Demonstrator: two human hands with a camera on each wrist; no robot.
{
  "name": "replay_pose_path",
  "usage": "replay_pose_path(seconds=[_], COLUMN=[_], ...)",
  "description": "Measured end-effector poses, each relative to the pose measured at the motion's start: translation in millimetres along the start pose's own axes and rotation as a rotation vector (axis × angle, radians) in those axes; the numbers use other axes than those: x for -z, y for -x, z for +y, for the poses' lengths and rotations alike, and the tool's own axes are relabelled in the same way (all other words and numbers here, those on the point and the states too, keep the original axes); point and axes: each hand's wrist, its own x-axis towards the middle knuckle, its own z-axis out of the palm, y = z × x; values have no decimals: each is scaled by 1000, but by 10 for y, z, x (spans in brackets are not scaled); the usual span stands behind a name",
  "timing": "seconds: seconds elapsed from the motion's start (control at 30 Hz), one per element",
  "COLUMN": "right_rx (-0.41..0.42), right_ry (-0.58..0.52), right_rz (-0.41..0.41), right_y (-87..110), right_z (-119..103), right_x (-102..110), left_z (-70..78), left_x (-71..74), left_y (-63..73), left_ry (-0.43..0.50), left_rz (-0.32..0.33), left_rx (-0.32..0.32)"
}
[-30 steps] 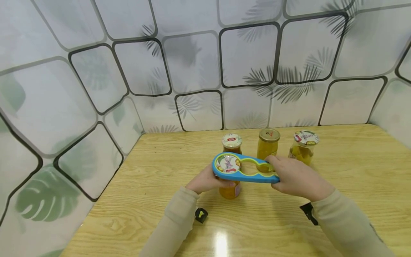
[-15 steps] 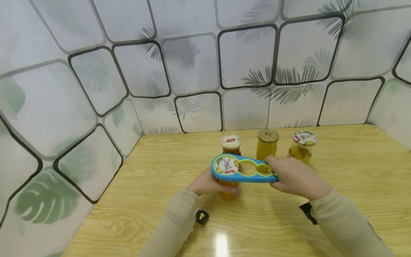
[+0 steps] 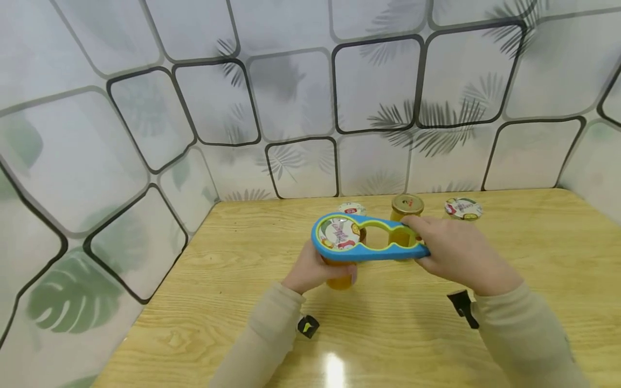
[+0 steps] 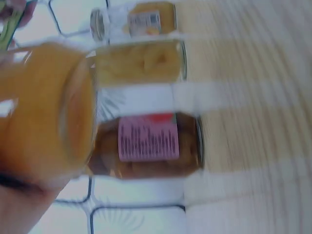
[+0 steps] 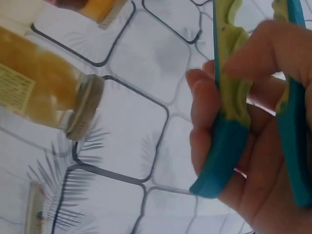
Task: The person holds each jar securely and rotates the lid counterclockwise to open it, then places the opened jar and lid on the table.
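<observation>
One orange-filled glass jar [image 3: 340,282] with a printed white lid [image 3: 339,234] is up off the pale wooden bench [image 3: 242,258], and I see the left hand [image 3: 315,268] holding it in a curled grip. The lid sits inside the ring of a long, green-lined blue plastic tool [image 3: 373,254]; the right hand [image 3: 458,253] has its grip wrapped round the handles. Behind, I make out a brown-filled glass jar [image 4: 148,141], a yellow-filled glass jar [image 3: 406,205] with a gold lid, and a jar with a patterned white lid [image 3: 463,208].
</observation>
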Motion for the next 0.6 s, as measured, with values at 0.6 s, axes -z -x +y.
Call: replay_pose_path(seconds=[0.6], right_rx=[51], right_ry=[158], right_rz=[231], right_y=[54], right_z=[-7], right_x=[7], left_z=[-152], left_x=[-193], left_y=[25], left_ry=[62], left_rz=[176], left_rx=[-291])
